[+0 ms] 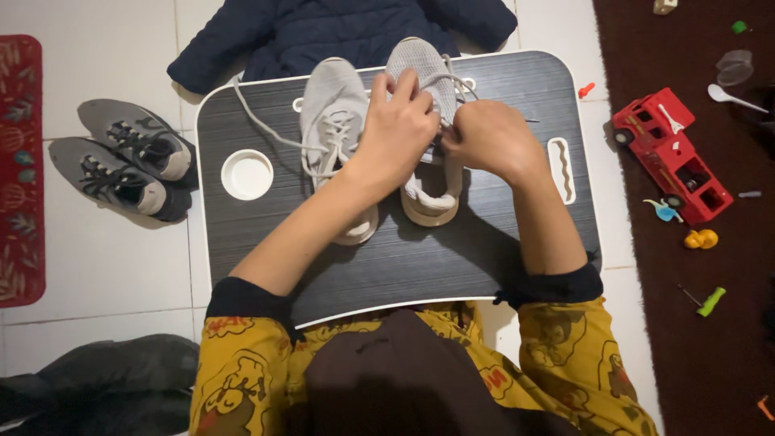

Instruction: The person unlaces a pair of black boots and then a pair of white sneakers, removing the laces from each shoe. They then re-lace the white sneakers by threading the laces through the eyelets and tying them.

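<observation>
Two pale grey sneakers stand side by side on a dark lap tray (452,258). The left sneaker (333,121) has loose white laces trailing to the left. Over the right sneaker (426,194) both my hands meet. My left hand (397,129) pinches the white lace (446,79) near the shoe's tongue. Fingers of my right hand (491,139) are closed on the same lace, beside the left hand. The lacing under my hands is hidden.
A round white cup holder (247,174) is set in the tray's left side. A grey and black pair of sneakers (129,157) lies on the tiled floor at left. A navy jacket (339,28) lies behind the tray. A red toy truck (672,153) and small toys sit on the brown rug.
</observation>
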